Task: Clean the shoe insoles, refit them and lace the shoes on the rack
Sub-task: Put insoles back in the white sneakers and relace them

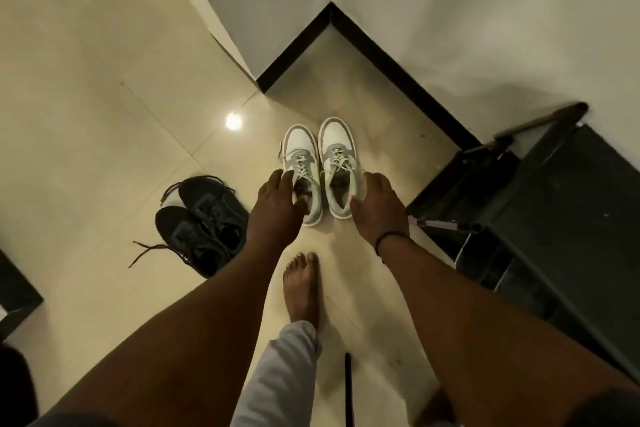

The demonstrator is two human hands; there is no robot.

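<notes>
A pair of white and grey sneakers stands side by side on the tiled floor, toes pointing to the wall corner, laces loosely threaded. My left hand (277, 208) holds the left sneaker (302, 163) by its outer side, fingers outside and thumb over the opening. In the same way my right hand (377, 208) holds the right sneaker (337, 156) at its outer collar. What lies inside either sneaker is too dark to make out. The black shoe rack (540, 218) stands to the right.
A pair of black sneakers (201, 222) with loose laces lies on the floor to the left. My bare foot (301, 284) is just behind the white pair. Walls with black skirting (381, 59) meet in a corner ahead. A dark object (17, 295) sits at the left edge.
</notes>
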